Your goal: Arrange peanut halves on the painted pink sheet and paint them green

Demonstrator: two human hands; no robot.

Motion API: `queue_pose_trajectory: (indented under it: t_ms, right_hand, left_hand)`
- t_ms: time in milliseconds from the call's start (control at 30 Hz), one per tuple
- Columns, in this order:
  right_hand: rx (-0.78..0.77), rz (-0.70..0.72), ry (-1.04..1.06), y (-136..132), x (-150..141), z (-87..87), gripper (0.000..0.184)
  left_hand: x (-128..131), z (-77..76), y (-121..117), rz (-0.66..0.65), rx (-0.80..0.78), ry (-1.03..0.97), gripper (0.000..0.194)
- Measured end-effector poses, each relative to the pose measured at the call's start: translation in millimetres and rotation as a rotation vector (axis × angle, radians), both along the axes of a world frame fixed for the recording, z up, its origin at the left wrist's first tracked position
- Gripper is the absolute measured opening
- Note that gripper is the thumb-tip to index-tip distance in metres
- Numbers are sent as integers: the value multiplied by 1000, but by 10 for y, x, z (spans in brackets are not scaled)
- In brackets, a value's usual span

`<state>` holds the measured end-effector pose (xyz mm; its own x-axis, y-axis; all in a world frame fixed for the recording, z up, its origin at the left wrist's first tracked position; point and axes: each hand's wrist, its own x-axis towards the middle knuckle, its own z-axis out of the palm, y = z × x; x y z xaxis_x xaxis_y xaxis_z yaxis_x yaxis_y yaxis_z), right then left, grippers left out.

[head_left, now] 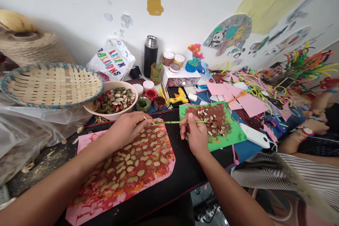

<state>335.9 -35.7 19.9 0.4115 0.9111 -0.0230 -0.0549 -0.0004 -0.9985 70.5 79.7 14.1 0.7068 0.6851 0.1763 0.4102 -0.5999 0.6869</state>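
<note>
Pinching green brush (172, 122) in right fingers (191, 118), tip beside left fingers (142, 123), narrowly closed

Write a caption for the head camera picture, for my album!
Left hand above pink paper dotted with shells, right hand holding a thin green stick.

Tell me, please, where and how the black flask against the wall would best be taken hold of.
I'd grip the black flask around its upper body, just below the silver cap, coming from the front and slightly above. It stands upright and looks cylindrical, so fingers should wrap it well; the glass jar partly blocks its lower front.
</note>
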Motion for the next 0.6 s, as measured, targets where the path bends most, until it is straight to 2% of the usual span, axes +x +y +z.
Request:
queue_pose_trajectory:
  t_ms: [367,600]
  right_hand:
    - [-24,58,-56,-22,-61,-83,76]
    - [-34,22,-74,-54,8,-109,76]
  left_hand:
    - [-37,-18,13,35,-50,22,62]
    - [-44,-27,25,48,-39,27,66]
